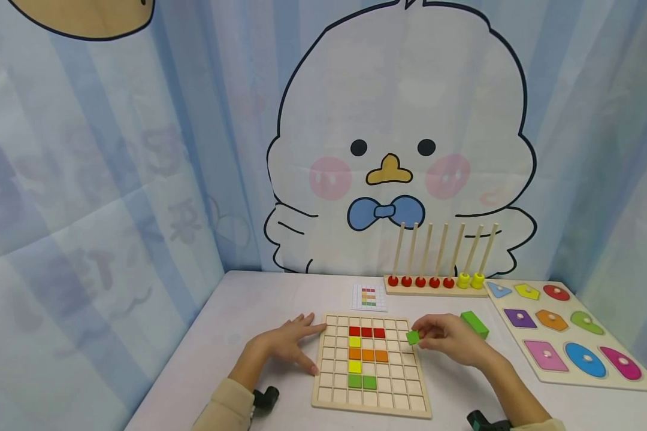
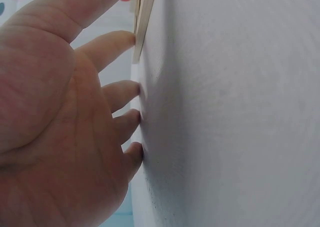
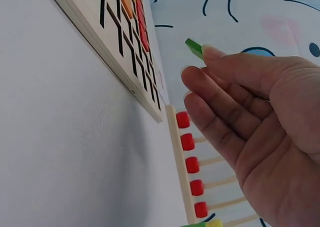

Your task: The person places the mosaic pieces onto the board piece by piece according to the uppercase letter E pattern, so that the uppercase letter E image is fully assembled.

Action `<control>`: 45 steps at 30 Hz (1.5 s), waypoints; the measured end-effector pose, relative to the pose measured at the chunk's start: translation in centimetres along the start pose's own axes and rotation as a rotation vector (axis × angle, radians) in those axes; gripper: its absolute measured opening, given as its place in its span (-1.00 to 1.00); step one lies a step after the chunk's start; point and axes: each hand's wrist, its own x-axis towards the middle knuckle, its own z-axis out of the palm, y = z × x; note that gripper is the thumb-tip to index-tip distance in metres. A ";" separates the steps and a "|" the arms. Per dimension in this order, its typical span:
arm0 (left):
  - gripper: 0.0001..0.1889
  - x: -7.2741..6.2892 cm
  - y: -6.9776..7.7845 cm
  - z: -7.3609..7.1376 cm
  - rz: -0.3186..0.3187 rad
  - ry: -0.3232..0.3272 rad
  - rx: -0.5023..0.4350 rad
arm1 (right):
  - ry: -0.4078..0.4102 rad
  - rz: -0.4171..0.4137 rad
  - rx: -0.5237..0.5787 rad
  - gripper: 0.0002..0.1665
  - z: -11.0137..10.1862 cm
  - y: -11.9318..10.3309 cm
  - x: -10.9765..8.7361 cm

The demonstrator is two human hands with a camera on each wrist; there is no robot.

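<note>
A wooden grid board (image 1: 334,395) lies flat on the white table, with red, yellow, orange and green square tiles set in some of its cells. Two green tiles (image 1: 362,381) sit side by side in a lower row. My right hand (image 1: 453,338) pinches another green tile (image 1: 413,337) between thumb and fingertips, over the board's right edge; the right wrist view shows this green tile (image 3: 194,47) held clear of the board. My left hand (image 1: 288,344) rests spread at the board's left edge, its thumb and index finger touching the frame.
A small pattern card (image 1: 369,297) lies behind the board. Further back stands a peg rack (image 1: 437,290) with red and yellow beads. A green block (image 1: 474,324) lies beyond my right hand. To the right is a shape puzzle board (image 1: 566,335) with knobbed pieces.
</note>
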 end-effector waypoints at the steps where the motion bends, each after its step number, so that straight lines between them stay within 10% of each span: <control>1: 0.03 0.0 0.0 0.0 0.000 0.001 0.000 | 0.005 0.001 -0.009 -0.71 0.2 -0.1 0.1; 16: 0.03 -0.1 0.2 -0.1 -0.007 0.002 0.001 | 0.001 -0.051 -0.066 -0.75 1.8 -1.0 0.7; 45: 0.03 0.1 0.1 -0.1 -0.003 -0.005 0.001 | -0.285 -0.044 0.023 -0.79 5.2 -2.5 1.1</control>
